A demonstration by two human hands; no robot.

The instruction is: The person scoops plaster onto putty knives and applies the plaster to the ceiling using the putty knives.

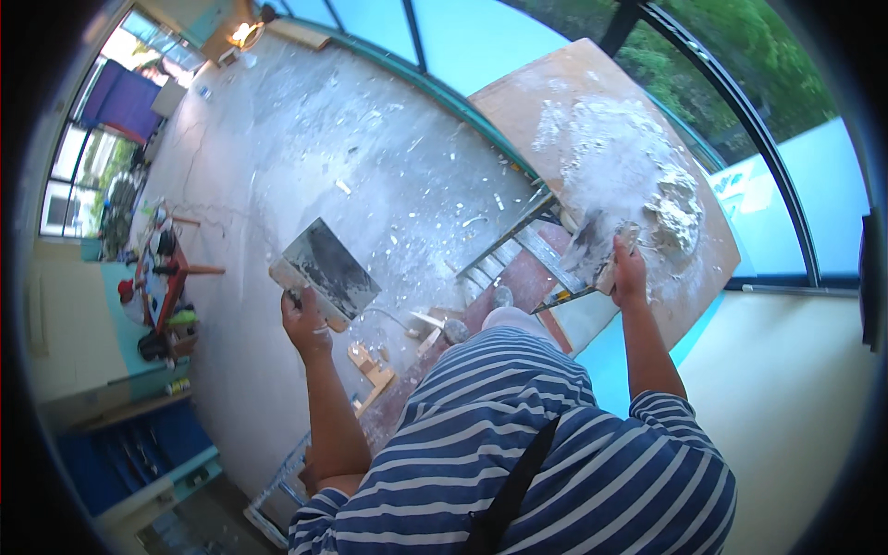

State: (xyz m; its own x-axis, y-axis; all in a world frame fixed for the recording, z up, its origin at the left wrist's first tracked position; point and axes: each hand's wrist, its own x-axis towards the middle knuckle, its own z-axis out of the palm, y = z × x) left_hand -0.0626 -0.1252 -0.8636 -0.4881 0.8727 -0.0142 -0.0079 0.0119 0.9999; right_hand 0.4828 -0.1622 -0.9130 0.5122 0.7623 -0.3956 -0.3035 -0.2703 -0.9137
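Observation:
My left hand (pixel 305 324) is closed on the handle of a flat rectangular trowel (pixel 329 259), its dark metal blade smeared with white material and raised above the floor. My right hand (pixel 629 277) is closed on the pale handle of a second trowel (pixel 592 248), whose blade is over the near left part of a tan board (pixel 523 102), against the white material on it. A heap of lumpy white paste (pixel 673 213) and a spread of white powder (pixel 610 148) lie on this board, to the right of and beyond my right hand.
A metal ladder-like frame (pixel 509 250) stands below the board. Wood offcuts (pixel 370 370) and white debris lie on the speckled floor (pixel 277 157). A red wooden stool (pixel 185 268) with clutter is at the left. Glazed windows (pixel 703 74) run behind the board.

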